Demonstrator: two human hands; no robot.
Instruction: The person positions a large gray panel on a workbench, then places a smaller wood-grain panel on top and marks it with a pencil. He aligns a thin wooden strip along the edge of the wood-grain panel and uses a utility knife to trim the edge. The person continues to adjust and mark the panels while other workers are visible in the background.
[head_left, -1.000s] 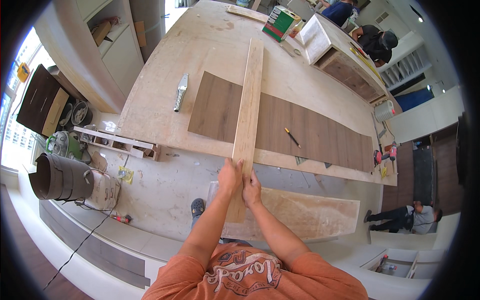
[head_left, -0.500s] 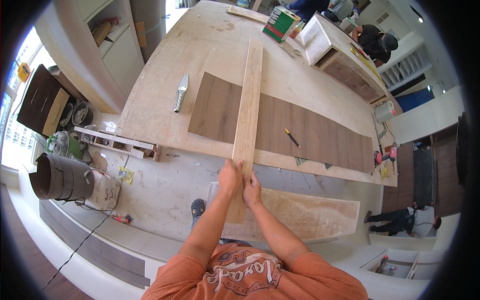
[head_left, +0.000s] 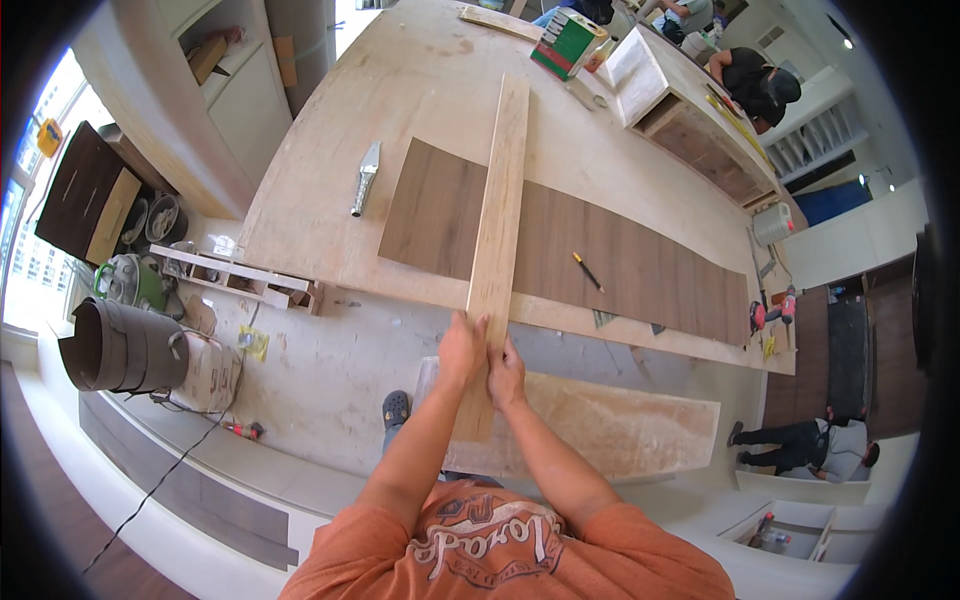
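Observation:
Both of my hands grip a long pale wooden board [head_left: 503,190] near its close end. My left hand [head_left: 463,347] holds its left edge, and my right hand [head_left: 506,376] wraps the right edge slightly nearer to me. The board reaches away across a dark wood-grain sheet [head_left: 620,255], and its near end juts past the table edge. Beneath the sheet is a large plywood worktable [head_left: 320,200]. A yellow-and-black pencil [head_left: 588,272] lies on the sheet to the right of the board. Left of the sheet rests a metal-coloured hand tool [head_left: 366,180], perhaps a cutter.
A green and white can [head_left: 566,44] and a wooden cabinet box [head_left: 700,140] stand at the far right. A red drill [head_left: 776,308] lies by the table's right corner. Below the table edge is a plywood panel [head_left: 620,425]. Other people [head_left: 755,85] are nearby.
The view has shifted slightly. Both hands keep their hold on the board, which lies in nearly the same place across the sheet.

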